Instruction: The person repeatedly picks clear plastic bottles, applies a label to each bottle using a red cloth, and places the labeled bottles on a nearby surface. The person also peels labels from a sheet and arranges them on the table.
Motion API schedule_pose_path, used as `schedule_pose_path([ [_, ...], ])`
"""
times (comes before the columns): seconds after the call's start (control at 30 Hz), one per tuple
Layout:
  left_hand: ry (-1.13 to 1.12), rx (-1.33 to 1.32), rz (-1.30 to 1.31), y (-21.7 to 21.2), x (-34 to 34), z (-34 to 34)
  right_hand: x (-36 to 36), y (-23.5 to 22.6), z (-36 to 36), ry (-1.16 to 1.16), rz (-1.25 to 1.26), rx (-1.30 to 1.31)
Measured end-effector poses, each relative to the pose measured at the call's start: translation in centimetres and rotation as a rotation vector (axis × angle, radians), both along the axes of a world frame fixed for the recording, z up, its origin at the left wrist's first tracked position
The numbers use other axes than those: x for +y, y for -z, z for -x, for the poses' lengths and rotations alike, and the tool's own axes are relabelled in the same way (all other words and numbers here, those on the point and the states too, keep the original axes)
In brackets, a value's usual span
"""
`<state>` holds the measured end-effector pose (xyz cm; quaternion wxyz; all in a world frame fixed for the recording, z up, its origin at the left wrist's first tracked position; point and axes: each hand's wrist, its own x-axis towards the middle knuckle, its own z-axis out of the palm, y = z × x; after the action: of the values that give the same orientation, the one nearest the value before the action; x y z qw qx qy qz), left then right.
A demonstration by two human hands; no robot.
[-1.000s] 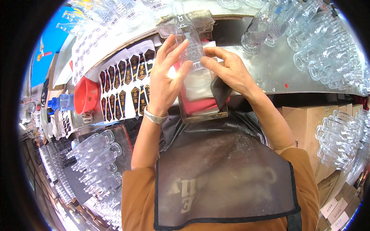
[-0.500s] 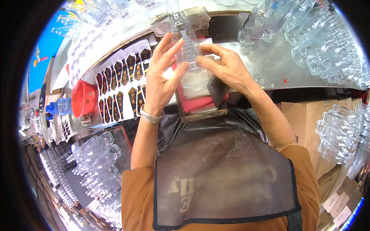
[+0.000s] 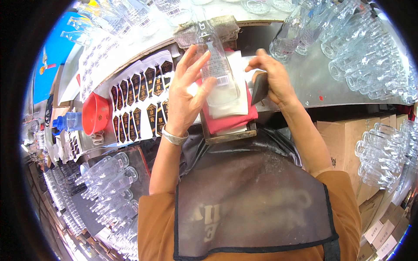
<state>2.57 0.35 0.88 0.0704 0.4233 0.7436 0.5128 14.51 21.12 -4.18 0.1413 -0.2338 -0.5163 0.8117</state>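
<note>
A clear glass bottle (image 3: 217, 71) lies with its base toward me on a stack of white and pink cloths (image 3: 235, 115) in a shallow wooden frame (image 3: 230, 137). My left hand (image 3: 189, 89) steadies it from the left, thumb and fingertips against the glass. The bottle's neck rests toward a folded grey-beige cloth (image 3: 226, 27). To the right, apart from the bottle, my right hand (image 3: 277, 80) is partly blurred. A dark flat scraper-like piece (image 3: 260, 88) sits in its palm, held by the lower fingers.
Sheets of black-and-gold labels (image 3: 137, 102) lie left of the cloths, beside a red bowl (image 3: 95, 114) and a blue-capped plastic bottle (image 3: 69, 122). Many glass bottles (image 3: 365, 56) stand or lie along the table's back and right. Cardboard boxes (image 3: 344, 139) stand at lower right.
My right hand has come off the bottle and moved right, taking the dark scraper-like piece with it. My left hand stays at the bottle. The view has shifted slightly.
</note>
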Motion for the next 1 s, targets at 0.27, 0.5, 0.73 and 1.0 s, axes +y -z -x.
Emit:
schedule_pose_path([
  [0.27, -0.016, 0.010, 0.004, -0.1, 0.0, -0.2, -1.2, -4.8, -0.8, -0.108, -0.408, 0.120],
  [0.5, -0.021, 0.023, 0.029, -0.4, 0.0, -0.2, 0.2, -7.8, 3.0, -0.055, -0.921, 0.217],
  [0.73, -0.001, -0.094, 0.005, 0.7, -1.7, -1.1, 0.5, -10.3, 5.1, -0.040, -1.339, 0.318],
  [1.0, -0.106, 0.014, -0.007, 2.8, -2.0, -3.8, -3.2, -8.9, 2.3, -0.220, -1.648, 0.618],
])
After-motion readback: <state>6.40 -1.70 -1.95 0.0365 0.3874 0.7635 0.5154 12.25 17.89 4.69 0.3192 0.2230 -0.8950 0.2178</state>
